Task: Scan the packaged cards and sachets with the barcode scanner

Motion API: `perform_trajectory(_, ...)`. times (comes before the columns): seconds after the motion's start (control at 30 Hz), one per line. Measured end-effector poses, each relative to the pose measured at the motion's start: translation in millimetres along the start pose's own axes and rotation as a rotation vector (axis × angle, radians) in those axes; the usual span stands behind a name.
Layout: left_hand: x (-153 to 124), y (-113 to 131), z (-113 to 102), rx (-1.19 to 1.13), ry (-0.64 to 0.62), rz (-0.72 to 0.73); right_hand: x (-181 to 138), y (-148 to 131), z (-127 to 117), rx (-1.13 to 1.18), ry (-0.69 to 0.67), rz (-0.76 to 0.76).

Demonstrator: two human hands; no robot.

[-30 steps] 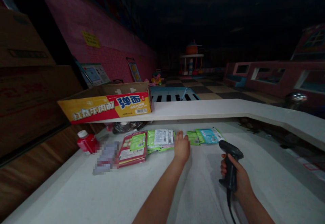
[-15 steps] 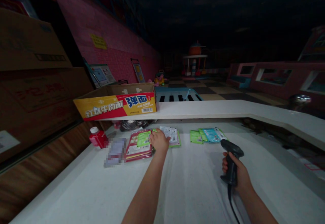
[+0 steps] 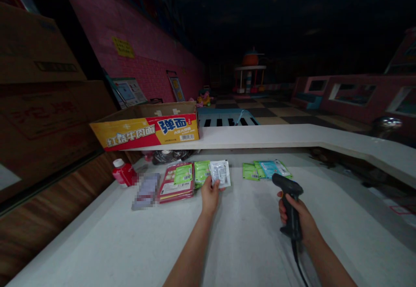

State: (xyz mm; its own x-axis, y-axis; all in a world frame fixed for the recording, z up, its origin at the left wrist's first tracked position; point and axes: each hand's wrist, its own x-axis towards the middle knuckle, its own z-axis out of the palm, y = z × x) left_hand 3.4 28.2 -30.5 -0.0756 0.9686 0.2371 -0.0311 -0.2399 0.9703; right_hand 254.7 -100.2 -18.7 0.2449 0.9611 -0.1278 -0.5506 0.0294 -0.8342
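Between thumb and fingers, my left hand (image 3: 210, 196) pinches the lower edge of a silver-white packet (image 3: 221, 172). Green packets (image 3: 202, 172) lie just left of it, partly covered. Further left, another green packet (image 3: 183, 174) rests on a stack of red flat packages (image 3: 177, 189). Wrapped round the handle of a black barcode scanner (image 3: 291, 211) is my right hand (image 3: 300, 220); the scanner's head points up and left, and its cable runs down. Beyond the scanner lie a blue-and-green packet (image 3: 272, 168) and a green packet (image 3: 250, 171).
A red bottle with a white cap (image 3: 124, 173) stands at the left beside a blurred-out flat item (image 3: 146, 191). On the raised white ledge (image 3: 260, 136) sits an open cardboard box (image 3: 146, 133). Large brown cartons (image 3: 48, 109) are stacked at the far left.
My left hand has moved down and right from the green packets and now grips the silver-white packet. My right hand has shifted slightly left with the scanner.
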Motion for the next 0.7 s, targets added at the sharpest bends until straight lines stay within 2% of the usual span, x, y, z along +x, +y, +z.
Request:
perform_trajectory(0.13,-8.1,-15.7,1.4,-0.002,0.017,-0.034,-7.0,7.9,3.3,-0.126,-0.137,0.058)
perform_trajectory(0.33,-8.2,-14.3,-0.5,0.096,0.049,0.000,-21.2,13.7,6.2,-0.275,-0.301,0.136)
perform_trajectory(0.5,-9.0,-16.1,-3.9,0.182,0.117,0.075,-29.1,13.9,5.4,-0.335,-0.343,0.131)
perform_trajectory(0.7,-10.0,-13.6,-3.2,0.143,0.122,0.088,-35.9,12.2,4.6,-0.366,-0.353,0.147)
